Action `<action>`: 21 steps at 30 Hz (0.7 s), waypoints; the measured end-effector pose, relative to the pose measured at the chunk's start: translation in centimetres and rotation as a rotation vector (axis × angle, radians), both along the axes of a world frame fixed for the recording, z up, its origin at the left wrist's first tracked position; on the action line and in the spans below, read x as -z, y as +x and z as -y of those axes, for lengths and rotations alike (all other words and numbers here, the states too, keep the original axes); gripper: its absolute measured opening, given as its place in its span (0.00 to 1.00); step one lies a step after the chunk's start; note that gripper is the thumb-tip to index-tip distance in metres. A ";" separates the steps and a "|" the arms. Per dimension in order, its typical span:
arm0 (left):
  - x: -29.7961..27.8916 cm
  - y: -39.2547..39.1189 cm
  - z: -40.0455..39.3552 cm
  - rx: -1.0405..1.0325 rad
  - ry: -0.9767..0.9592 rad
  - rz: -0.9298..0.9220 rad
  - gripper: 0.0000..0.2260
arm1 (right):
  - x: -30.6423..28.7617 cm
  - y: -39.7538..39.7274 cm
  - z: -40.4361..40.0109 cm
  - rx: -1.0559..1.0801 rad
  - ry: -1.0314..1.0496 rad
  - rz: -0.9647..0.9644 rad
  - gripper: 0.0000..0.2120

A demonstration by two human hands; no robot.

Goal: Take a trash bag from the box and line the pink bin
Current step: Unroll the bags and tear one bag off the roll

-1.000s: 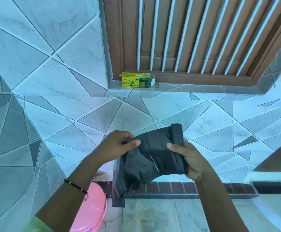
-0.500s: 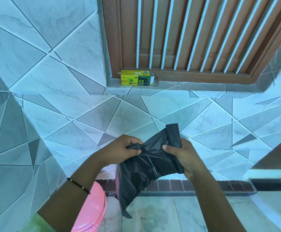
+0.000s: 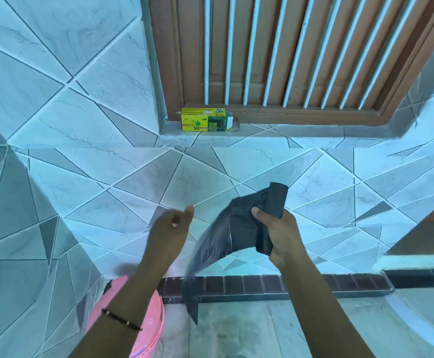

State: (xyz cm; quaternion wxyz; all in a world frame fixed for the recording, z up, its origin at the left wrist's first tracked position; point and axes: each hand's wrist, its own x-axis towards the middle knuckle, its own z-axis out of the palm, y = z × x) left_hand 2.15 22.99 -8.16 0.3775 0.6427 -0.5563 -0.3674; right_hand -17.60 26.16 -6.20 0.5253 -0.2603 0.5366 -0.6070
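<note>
My right hand grips a black trash bag by its bunched top end; the rest of the bag hangs down to the left, blurred and partly unfolded. My left hand is off the bag, to its left, with fingers loosely curled and holding nothing. The yellow and green trash bag box lies on the tiled window sill, its right flap open. The pink bin stands on the floor at the lower left, mostly hidden behind my left forearm.
A wooden window frame with white bars sits above the sill. Grey patterned wall tiles run across the view. A dark brick strip lines the base of the wall, with a stone floor below it.
My left hand has let go of the bag and moved left. The bag's free end has swung down and left, held by my right hand alone.
</note>
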 end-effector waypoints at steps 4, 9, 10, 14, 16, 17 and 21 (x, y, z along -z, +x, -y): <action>2.3 -2.3 -3.3 0.476 0.837 -0.437 0.46 | 0.0 1.1 0.3 -0.016 0.062 0.152 0.04; 3.1 -4.7 -3.4 0.185 0.815 -1.301 0.28 | 0.3 1.6 0.4 -0.030 0.087 0.294 0.04; 2.8 -4.8 -3.3 0.077 0.732 -1.362 0.19 | 0.3 1.4 0.3 -0.029 0.080 0.294 0.04; 1.5 -4.0 -2.9 -0.090 0.519 -1.447 0.03 | 0.2 0.5 -0.4 -0.119 0.012 0.269 0.05; 1.0 -3.9 -2.8 -0.078 0.461 -1.448 0.06 | 0.2 0.7 -0.8 -0.227 -0.014 0.211 0.09; 0.7 -4.0 -2.8 -0.065 0.438 -1.432 0.06 | 0.1 1.1 -0.9 -0.266 -0.014 0.155 0.10; 0.7 -4.4 -3.1 -0.017 0.407 -1.343 0.05 | 0.1 2.0 -1.1 -0.263 -0.004 -0.044 0.14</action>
